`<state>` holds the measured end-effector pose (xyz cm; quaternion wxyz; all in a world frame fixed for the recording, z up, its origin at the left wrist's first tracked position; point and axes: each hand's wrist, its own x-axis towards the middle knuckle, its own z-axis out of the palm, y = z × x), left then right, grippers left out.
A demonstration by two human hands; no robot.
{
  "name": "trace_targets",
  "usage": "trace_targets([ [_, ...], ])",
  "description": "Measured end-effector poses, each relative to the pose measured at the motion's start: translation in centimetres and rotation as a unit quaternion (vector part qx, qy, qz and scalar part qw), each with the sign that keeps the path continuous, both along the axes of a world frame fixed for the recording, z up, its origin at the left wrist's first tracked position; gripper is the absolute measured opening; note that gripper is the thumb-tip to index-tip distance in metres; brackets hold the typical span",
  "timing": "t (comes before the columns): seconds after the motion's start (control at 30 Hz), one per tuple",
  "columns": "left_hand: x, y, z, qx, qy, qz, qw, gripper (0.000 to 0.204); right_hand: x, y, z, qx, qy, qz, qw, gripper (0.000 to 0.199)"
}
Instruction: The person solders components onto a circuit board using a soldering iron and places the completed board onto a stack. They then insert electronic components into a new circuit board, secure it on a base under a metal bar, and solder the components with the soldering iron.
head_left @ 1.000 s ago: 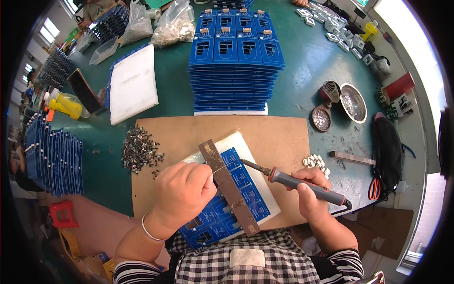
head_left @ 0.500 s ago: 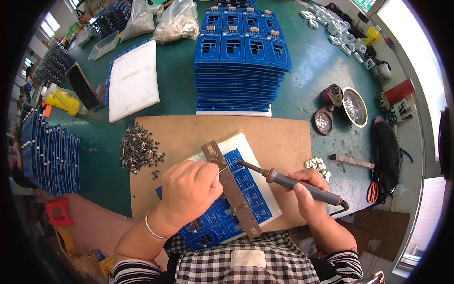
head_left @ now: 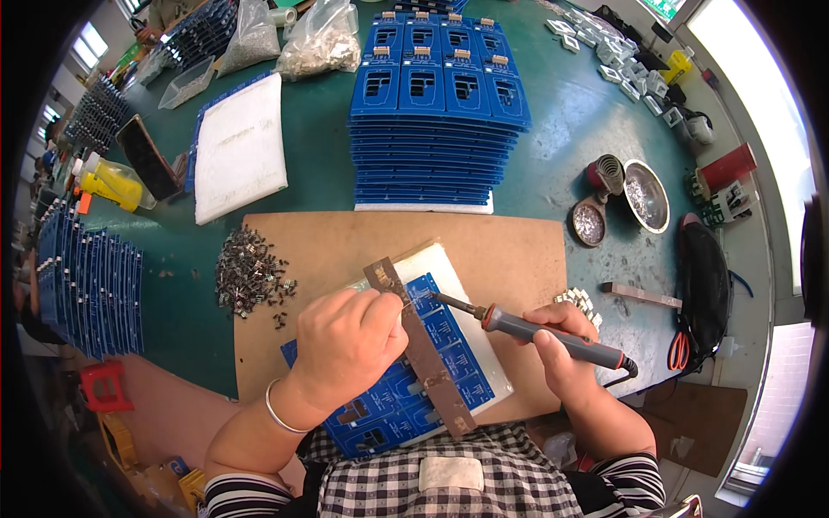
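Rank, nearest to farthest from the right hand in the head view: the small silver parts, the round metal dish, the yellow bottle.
From the right hand:
1. Small silver parts, just above the hand on the board's right edge.
2. Round metal dish, farther up and to the right.
3. Yellow bottle, far across on the left.

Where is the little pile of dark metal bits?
The pile of dark metal bits lies at the brown board's left edge, just beyond the left hand, in the head view.

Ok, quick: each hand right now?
Left hand: closed, fingers pressing the blue circuit board by the brown strip.
Right hand: closed on the soldering iron.
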<state>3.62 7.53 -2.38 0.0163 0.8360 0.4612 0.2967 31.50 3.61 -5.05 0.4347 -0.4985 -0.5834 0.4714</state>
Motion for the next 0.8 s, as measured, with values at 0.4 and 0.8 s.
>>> trace_targets([
  [0.4,0.04,0.09,0.16,-0.008,0.011,0.007,1.0,0.019,0.08,-0.56,-0.24,0.035,-0.038,-0.01,0.999,0.028],
  [0.8,0.3,0.31,-0.25,0.0,0.004,0.012,1.0,0.019,-0.33,0.28,-0.15,0.03,-0.045,0.007,0.999,0.027],
])
